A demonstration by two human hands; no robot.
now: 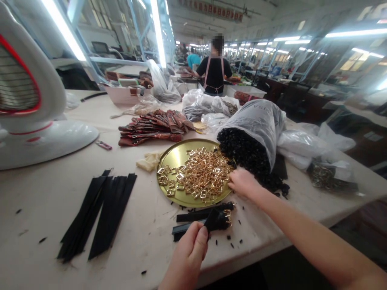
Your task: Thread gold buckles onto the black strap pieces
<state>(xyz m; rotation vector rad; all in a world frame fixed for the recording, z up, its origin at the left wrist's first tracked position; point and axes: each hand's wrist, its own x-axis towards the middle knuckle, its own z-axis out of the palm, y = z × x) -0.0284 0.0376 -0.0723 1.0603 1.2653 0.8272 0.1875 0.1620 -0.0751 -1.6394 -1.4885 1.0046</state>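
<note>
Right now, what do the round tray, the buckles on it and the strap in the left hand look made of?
Round tray: likely metal, smooth gold finish; broad sheen on the bare part.
Buckles: probably metal, polished gold tone; sharp glints.
Strap in the left hand: black, fairly matt, perhaps leather or synthetic; the look leaves it open.

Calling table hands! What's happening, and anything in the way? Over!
Left hand gripping black strap. Right hand at edge of gold tray, grip unclear. Gold buckles heaped on tray. Plastic bag spilling black pieces beside right hand.
</note>
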